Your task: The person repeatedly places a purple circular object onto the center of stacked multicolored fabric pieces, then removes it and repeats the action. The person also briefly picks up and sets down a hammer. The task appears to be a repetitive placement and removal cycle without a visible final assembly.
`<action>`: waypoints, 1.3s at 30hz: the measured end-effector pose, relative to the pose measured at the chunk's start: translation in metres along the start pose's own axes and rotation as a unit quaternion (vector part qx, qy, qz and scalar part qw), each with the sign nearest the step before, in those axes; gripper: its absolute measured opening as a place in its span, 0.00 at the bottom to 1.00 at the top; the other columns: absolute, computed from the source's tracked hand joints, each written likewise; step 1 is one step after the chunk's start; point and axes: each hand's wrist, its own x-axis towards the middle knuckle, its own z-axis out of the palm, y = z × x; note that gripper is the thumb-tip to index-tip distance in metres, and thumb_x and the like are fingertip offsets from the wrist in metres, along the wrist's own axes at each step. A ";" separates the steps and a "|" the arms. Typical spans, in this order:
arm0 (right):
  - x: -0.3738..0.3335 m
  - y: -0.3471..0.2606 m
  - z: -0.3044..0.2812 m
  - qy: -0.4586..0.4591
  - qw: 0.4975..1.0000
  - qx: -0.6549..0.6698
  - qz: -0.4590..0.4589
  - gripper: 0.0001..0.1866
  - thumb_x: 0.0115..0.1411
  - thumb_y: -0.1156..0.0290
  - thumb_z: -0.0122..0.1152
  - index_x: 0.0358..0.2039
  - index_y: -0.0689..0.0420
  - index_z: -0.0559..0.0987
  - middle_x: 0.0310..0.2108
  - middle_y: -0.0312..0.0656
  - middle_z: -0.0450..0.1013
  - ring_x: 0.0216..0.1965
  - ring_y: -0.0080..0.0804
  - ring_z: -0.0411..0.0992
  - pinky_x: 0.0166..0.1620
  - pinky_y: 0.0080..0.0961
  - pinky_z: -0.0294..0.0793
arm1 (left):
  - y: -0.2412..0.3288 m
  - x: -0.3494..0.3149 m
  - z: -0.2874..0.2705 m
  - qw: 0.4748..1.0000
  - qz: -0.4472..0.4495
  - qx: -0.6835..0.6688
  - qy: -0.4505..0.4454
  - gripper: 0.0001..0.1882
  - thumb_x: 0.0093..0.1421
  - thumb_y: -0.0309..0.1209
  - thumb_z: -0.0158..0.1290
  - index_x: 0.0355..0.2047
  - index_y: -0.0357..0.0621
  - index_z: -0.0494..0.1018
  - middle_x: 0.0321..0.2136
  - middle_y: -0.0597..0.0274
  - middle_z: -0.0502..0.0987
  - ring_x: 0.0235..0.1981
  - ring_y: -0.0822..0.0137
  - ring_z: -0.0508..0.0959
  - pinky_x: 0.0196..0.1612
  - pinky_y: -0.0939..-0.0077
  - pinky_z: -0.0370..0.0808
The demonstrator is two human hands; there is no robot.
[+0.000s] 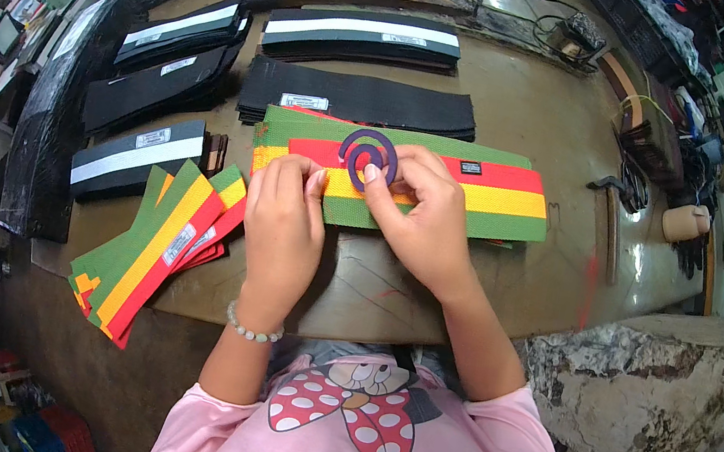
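Handling the purple double ring: both hands are working close at it, above the striped webbing strip; the step appears to be adjusting or placing it by fingertip.
Right hand: the thumb is pressing on the front of the ring and the fingers are bending behind its right side, so this hand is gripping it.
Left hand: the fingers are curling over the left part of the strip, with the thumb near the index finger; whether they are pinching something, one cannot tell.
Next move: in judgement, it is calling for a light, steady pinch, because a thin ring could be slipping or turning.
Ring's place: it is lying between the two hands, in front of the red and yellow bands, left of the strip's middle; whether it is touching the cloth is not showing clearly.
Ring's look: one dark purple loop is surrounding a smaller one, and red and yellow are showing through the gaps.
Strip's look: red, yellow and green bands are running lengthwise, and a small dark label is sitting on the red.
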 end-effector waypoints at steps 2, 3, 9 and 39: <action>0.001 0.002 0.008 0.004 0.998 -0.052 -0.032 0.08 0.59 0.74 0.63 0.27 0.66 0.79 0.33 0.42 0.75 0.32 0.29 0.71 0.34 0.23 0.69 | -0.001 -0.001 0.001 1.000 0.000 -0.008 0.007 0.05 0.63 0.24 0.53 0.36 0.34 0.71 0.33 0.50 0.75 0.37 0.50 0.74 0.43 0.57 0.70; 0.001 0.003 0.010 0.005 0.998 -0.057 -0.039 0.08 0.59 0.74 0.64 0.26 0.66 0.78 0.32 0.43 0.75 0.32 0.30 0.70 0.34 0.24 0.69 | -0.002 -0.002 0.002 1.000 0.001 -0.010 0.011 0.05 0.63 0.24 0.53 0.36 0.34 0.71 0.34 0.50 0.75 0.37 0.50 0.74 0.43 0.58 0.70; 0.000 0.003 0.010 0.015 0.997 -0.066 -0.036 0.08 0.58 0.72 0.64 0.27 0.65 0.79 0.32 0.43 0.76 0.31 0.34 0.70 0.34 0.28 0.70 | -0.004 0.002 0.003 0.999 -0.011 -0.029 0.025 0.05 0.63 0.25 0.54 0.36 0.34 0.72 0.34 0.51 0.76 0.36 0.50 0.76 0.42 0.58 0.71; -0.036 0.014 -0.079 0.367 0.893 0.243 0.097 0.16 0.72 0.63 0.50 0.47 0.65 0.74 0.38 0.41 0.77 0.29 0.21 0.73 0.33 0.22 0.77 | 0.064 -0.072 0.033 0.950 0.215 -0.058 -0.217 0.08 0.60 0.31 0.55 0.33 0.40 0.70 0.31 0.52 0.70 0.36 0.52 0.71 0.39 0.59 0.69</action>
